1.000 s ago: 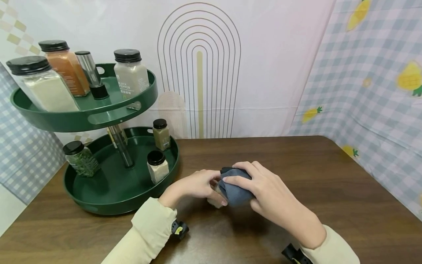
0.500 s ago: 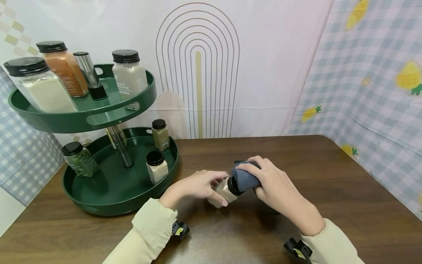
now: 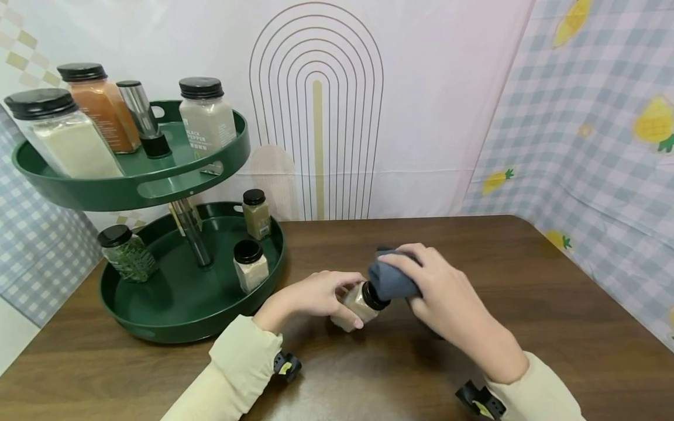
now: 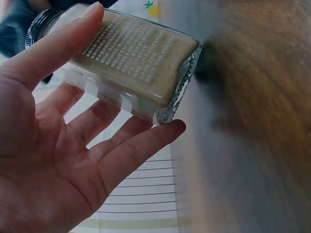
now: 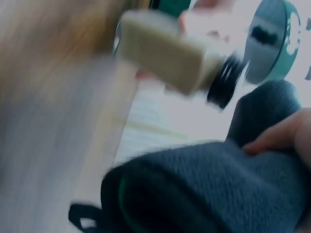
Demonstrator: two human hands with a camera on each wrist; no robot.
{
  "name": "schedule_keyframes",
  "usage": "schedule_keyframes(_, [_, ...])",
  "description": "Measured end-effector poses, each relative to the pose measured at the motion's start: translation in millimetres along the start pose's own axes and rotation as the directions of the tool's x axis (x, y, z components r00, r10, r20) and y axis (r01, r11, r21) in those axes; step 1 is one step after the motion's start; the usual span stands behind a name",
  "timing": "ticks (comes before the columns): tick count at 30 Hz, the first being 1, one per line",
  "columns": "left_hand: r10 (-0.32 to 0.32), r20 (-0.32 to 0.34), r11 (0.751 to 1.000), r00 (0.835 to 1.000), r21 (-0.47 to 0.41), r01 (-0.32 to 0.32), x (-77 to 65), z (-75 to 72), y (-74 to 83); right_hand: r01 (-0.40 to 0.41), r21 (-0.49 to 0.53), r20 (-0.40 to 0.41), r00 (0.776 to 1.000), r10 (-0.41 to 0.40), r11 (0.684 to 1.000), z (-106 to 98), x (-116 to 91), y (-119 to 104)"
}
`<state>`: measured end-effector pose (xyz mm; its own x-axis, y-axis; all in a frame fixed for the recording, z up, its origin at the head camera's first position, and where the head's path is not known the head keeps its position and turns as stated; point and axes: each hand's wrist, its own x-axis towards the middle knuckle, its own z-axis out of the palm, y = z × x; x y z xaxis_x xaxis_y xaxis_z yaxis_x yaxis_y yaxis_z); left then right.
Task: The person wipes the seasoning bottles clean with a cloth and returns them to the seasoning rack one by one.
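Observation:
My left hand (image 3: 321, 298) holds a small glass spice jar (image 4: 141, 63) with beige powder and a black lid (image 3: 374, 296). In the left wrist view the thumb lies over the printed face and the fingers support the far side. The jar is tilted, its lid toward the right in the head view. My right hand (image 3: 439, 301) grips a folded grey-blue cloth (image 3: 392, 278) beside the lid. From the right wrist view, the cloth (image 5: 204, 179) is bunched under the fingers, a dark loop at its corner, apart from the lid.
A two-tier green tray stand (image 3: 192, 318) stands at the left. Its upper tier carries large jars, including black pepper (image 3: 207, 126), and a metal grinder (image 3: 144, 120). Small jars stand below, such as one of green herbs (image 3: 129, 257). The wooden table (image 3: 526, 280) meets a patterned backdrop.
My right hand has drawn the cloth up and to the right off the jar, uncovering its black lid. The left hand keeps its hold in the same place.

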<state>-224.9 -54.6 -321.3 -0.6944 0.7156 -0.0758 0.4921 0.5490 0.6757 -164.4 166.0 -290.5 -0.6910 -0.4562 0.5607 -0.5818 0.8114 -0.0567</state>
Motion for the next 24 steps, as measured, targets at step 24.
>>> schedule_keyframes(24, [0.028, -0.004, 0.999, 1.000, -0.022, -0.028, 1.2, 1.5, -3.8, -0.127, -0.172, 0.227, 0.960, 0.165, 0.977, -6.0, -5.1, -1.5])
